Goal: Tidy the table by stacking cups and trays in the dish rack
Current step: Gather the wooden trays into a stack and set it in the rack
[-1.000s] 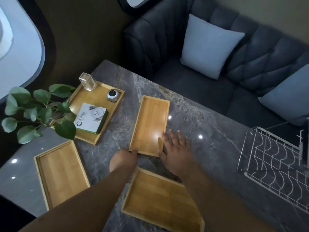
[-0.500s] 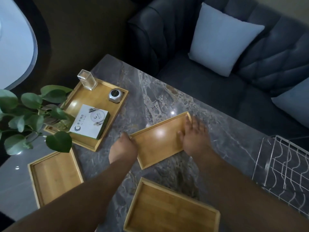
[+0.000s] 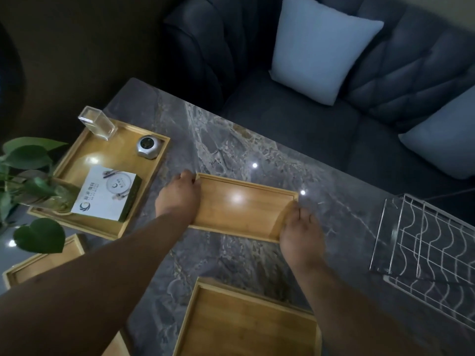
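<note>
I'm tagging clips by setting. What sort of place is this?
Probably a living room or lounge: a tufted dark sofa with pale cushions beside a marble-look coffee table.

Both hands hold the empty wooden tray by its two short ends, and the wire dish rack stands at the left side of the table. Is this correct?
Not quite. In the head view the dish rack stands at the right side of the table. The rest holds: left hand and right hand grip the empty tray by its short ends.

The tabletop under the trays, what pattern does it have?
The tabletop is grey stone with pale marble veining, seen in the head view.
</note>
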